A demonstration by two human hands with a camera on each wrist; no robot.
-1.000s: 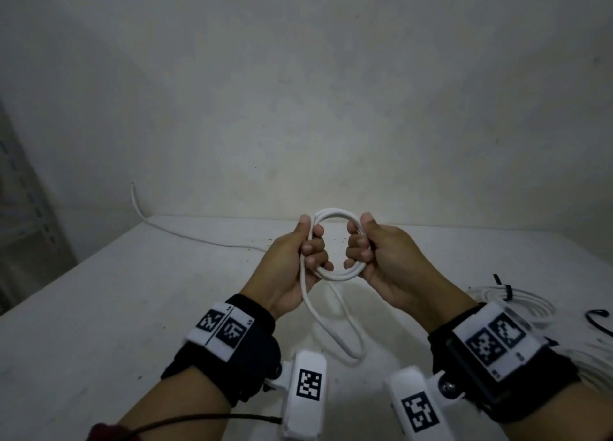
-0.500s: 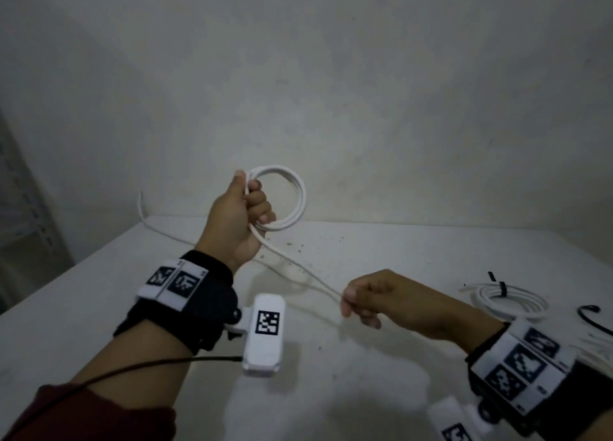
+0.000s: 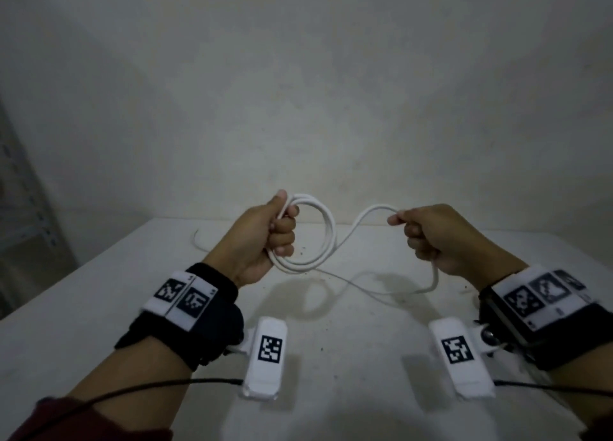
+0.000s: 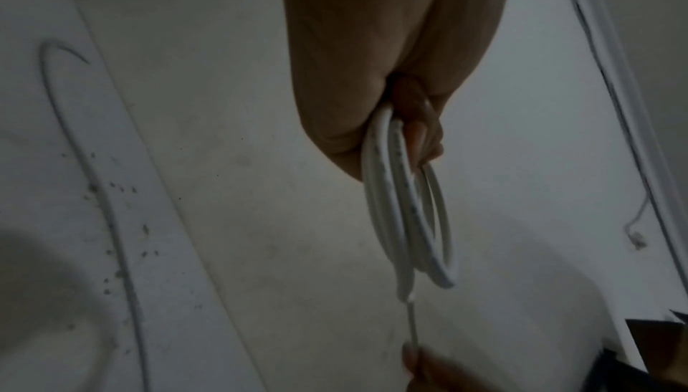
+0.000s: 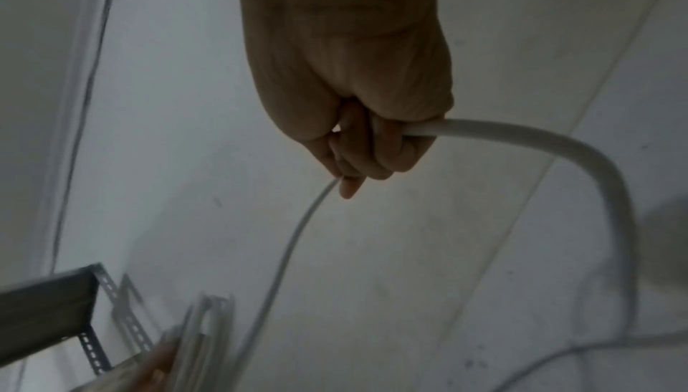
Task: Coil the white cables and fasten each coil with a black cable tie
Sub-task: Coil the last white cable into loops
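My left hand [image 3: 277, 228] grips a coil of white cable [image 3: 326, 231] of several loops, held upright above the table; the left wrist view shows the loops [image 4: 405, 216] hanging from the curled fingers. From the coil the white cable arches to my right hand [image 3: 413, 231], which holds it in a fist with thumb and forefinger pinching the strand [image 5: 484, 130]. Below that fist the cable [image 3: 431, 284] drops to the table and trails left across it. No black cable tie is in view.
The white table [image 3: 99, 324] stands against a pale wall. A loose cable end [image 3: 199, 241] lies at the far left of the table. A metal shelf frame [image 3: 23, 191] stands on the left.
My left hand has come down and right with the coil. My right hand has risen from low over the table to the coil's height, lifting a fresh arch of cable.
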